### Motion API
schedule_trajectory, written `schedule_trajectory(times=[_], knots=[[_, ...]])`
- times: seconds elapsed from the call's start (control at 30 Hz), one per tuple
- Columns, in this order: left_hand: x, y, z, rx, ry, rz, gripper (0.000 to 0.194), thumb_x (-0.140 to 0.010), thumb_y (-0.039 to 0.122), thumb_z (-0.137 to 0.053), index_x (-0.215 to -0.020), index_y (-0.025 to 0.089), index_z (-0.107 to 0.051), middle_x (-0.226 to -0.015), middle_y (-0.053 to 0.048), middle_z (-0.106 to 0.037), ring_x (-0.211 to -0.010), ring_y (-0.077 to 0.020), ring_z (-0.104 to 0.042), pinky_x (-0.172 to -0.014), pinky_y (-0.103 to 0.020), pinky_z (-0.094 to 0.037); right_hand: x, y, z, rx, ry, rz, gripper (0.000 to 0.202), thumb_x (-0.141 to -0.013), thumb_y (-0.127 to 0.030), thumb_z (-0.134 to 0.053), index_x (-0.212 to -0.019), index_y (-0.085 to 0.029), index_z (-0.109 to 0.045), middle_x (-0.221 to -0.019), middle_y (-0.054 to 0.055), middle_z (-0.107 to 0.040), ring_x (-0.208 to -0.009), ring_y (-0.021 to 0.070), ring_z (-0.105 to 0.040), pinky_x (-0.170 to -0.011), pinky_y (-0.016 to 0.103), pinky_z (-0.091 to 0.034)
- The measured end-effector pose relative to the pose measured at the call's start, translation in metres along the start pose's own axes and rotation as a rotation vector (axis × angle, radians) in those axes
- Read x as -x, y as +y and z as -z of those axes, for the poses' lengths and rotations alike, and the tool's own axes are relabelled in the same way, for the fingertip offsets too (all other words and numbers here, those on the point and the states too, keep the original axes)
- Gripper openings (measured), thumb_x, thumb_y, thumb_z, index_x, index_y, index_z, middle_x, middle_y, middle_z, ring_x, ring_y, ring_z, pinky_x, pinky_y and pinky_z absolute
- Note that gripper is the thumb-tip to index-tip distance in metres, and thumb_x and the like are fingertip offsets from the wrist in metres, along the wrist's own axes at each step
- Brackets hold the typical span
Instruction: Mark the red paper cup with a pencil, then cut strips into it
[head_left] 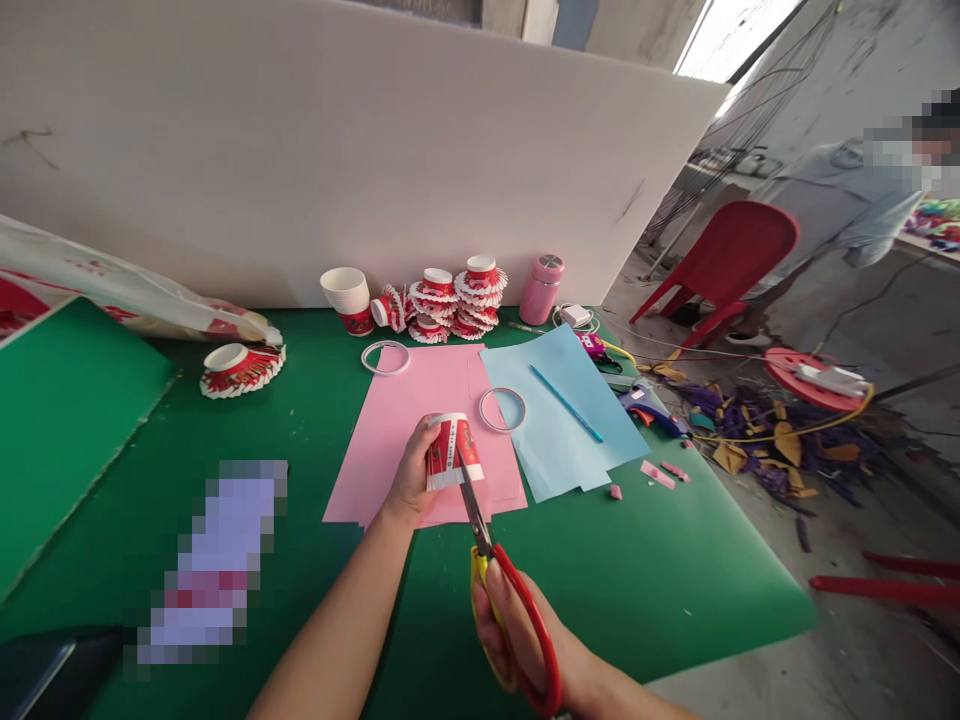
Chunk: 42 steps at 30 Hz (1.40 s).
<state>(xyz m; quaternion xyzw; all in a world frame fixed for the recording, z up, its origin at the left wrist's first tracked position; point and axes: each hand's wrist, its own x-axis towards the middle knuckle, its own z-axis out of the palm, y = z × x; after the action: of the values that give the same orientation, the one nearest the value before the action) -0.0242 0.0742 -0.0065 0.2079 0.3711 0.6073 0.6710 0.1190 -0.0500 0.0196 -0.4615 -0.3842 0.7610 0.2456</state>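
Note:
My left hand (412, 475) is closed round a red and white paper cup (453, 448), held on its side above pink paper sheets (367, 440). In my right hand (517, 625) are scissors (480, 530) with red and yellow handles, my fingers in the loops. The blades point up and away, their tips at the cup's wall. Several thin strips seem to hang at the cup's near edge. A roll of tape (502, 393) rests just beyond, partly over light blue paper (555, 440) that carries a blue pencil (566, 402).
Stacked cups (347, 300), fringed cups (480, 295) and a pink bottle (541, 290) stand along the white board (375, 150). Another fringed cup (240, 370) sits left. A glue gun (652, 408) lies at the right edge. Beyond are a red chair (727, 260) and a person (825, 200).

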Motion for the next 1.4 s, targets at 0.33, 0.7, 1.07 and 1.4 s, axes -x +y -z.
schedule_trajectory(times=[0.33, 0.7, 1.07, 1.4], knots=[[0.0017, 0.0014, -0.0009, -0.009, -0.008, 0.003, 0.023, -0.070, 0.035, -0.070, -0.082, 0.018, -0.059, -0.070, 0.001, -0.064, -0.062, -0.0145, -0.060, -0.063, -0.029, -0.049, -0.0005, -0.0002, -0.0009, 0.035, 0.029, 0.014, 0.070, -0.067, -0.090, -0.035, -0.064, -0.020, -0.041, -0.044, -0.009, -0.033, -0.034, 0.0045, -0.030, -0.034, 0.018, -0.025], [0.0023, 0.0026, -0.0021, 0.014, -0.003, 0.019, 0.022, -0.070, 0.032, -0.070, -0.083, 0.018, -0.059, -0.072, 0.000, -0.065, -0.062, -0.0155, -0.062, -0.061, -0.029, -0.049, -0.0007, 0.0018, -0.0014, 0.063, 0.035, 0.019, 0.068, -0.071, -0.088, -0.032, -0.058, -0.022, -0.037, -0.037, -0.009, -0.027, -0.029, 0.0048, -0.025, -0.029, 0.019, -0.021], [0.0013, 0.0004, -0.0004, 0.013, -0.018, 0.013, 0.023, -0.071, 0.034, -0.071, -0.082, 0.018, -0.059, -0.070, 0.001, -0.066, -0.062, -0.0143, -0.062, -0.062, -0.027, -0.049, -0.0026, 0.0083, -0.0003, 0.082, 0.008, 0.102, 0.067, -0.073, -0.087, -0.031, -0.055, -0.022, -0.034, -0.036, -0.008, -0.027, -0.029, 0.0045, -0.026, -0.030, 0.019, -0.021], [0.0000, 0.0006, -0.0002, 0.016, -0.028, 0.009, 0.021, -0.070, 0.033, -0.070, -0.081, 0.019, -0.058, -0.069, 0.002, -0.065, -0.061, -0.0141, -0.062, -0.061, -0.027, -0.049, 0.0004, 0.0046, -0.0005, -0.059, 0.017, -0.076, 0.070, -0.063, -0.090, -0.040, -0.071, -0.021, -0.041, -0.046, -0.010, -0.034, -0.032, 0.0027, -0.028, -0.032, 0.016, -0.024]])
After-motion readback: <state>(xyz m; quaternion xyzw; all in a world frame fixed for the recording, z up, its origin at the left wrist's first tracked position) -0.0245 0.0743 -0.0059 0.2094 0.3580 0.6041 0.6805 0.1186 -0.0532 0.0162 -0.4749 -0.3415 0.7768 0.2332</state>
